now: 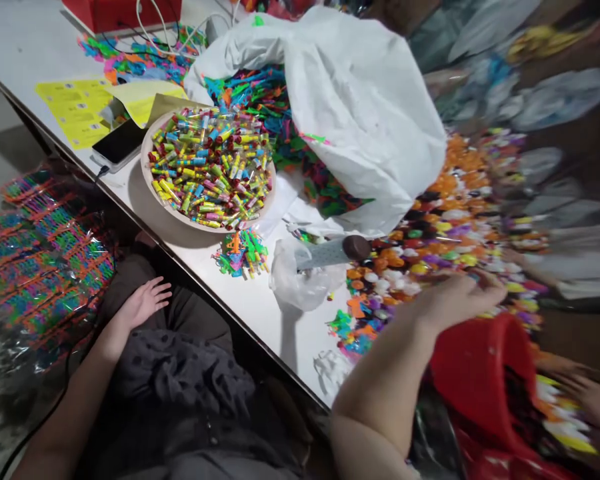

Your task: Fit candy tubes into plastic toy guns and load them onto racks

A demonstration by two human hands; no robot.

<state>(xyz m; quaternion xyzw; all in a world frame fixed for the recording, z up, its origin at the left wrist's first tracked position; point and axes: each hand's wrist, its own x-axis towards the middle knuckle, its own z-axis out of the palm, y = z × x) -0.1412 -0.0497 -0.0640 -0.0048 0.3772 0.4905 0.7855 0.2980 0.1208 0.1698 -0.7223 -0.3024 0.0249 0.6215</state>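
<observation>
My left hand (pixel 147 301) is over my lap, palm partly up, with its fingers stretched out and nothing in it. My right hand (pixel 463 293) reaches across a heap of small colourful plastic pieces (pixel 453 230), just above a red bucket (pixel 485 373). Motion blurs its fingers, so I cannot tell whether it holds anything. Nearer the middle, a round bowl (pixel 153 190) is piled with small wrapped tubes (pixel 213 167) in yellow, red and blue. Beside it lies a little cluster of green, orange and blue plastic figures (pixel 243 253).
A large white sack (pixel 365 100) spills colourful plastic pieces. A clear plastic bag (pixel 303 280) stands by a grey dark-ended cylinder (pixel 330 252). A phone (pixel 119 143) and yellow printed sheets (pixel 77 110) lie left. Another person's hand (pixel 587 393) is at the right. Filled packets (pixel 45 253) sit below the table.
</observation>
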